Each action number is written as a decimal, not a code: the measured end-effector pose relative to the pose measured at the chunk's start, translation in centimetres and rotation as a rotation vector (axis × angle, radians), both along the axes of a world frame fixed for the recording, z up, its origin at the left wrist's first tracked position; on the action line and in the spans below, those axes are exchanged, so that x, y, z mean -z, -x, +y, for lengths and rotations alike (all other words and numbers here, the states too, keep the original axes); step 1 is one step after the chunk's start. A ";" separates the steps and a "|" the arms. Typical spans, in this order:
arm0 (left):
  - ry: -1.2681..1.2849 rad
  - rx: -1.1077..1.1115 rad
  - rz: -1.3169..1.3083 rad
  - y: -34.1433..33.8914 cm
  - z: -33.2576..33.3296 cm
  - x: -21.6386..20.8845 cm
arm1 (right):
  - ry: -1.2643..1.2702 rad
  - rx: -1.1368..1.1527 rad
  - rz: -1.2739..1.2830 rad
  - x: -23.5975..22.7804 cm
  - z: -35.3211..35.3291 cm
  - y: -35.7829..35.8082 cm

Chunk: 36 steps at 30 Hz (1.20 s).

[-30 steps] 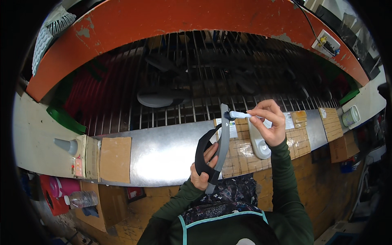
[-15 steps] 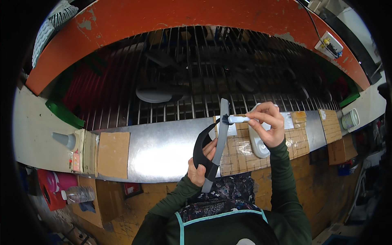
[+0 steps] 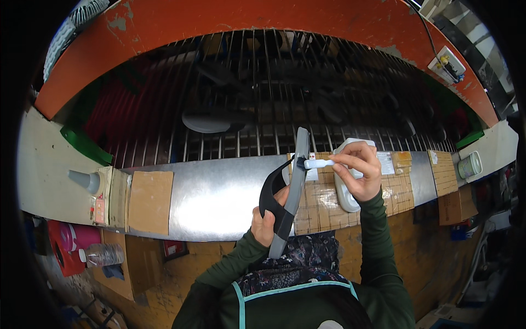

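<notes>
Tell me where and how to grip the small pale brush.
Probably grip the pale brush by its slim right end, coming from the right: it lies nearly level, its dark bristles against the grey sandal at the left, and the right hand pinches that end.

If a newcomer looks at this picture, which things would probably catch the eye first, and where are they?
Probably the wide, chipped orange panel first, arching across the top of the view above a dark rack of metal bars. Next, near the middle, the grey-soled sandal with a black strap in the left hand, and the small pale brush in the right hand, its dark tip at the sandal's edge.
</notes>
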<state>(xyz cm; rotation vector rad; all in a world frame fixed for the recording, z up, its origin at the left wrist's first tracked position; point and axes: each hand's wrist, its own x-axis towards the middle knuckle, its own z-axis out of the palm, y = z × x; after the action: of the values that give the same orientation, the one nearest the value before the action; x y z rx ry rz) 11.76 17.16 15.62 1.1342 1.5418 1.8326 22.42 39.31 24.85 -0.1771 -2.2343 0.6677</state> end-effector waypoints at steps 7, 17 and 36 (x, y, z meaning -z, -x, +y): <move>0.040 -0.010 -0.083 0.1 0.1 0.1 | -0.063 0.015 0.004 -0.1 -0.6 0.3; 0.005 0.053 -0.259 -0.1 0.7 -0.8 | -0.185 0.029 0.007 -0.3 -1.3 0.3; -0.093 0.100 -0.427 0.3 2.2 -1.6 | -0.222 0.017 -0.009 0.0 -2.0 -0.1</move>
<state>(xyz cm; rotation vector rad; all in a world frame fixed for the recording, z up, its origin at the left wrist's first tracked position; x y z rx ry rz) 11.49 19.38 17.17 0.7737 1.1470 1.9385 22.53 37.30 24.85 -0.0880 -2.2935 0.4057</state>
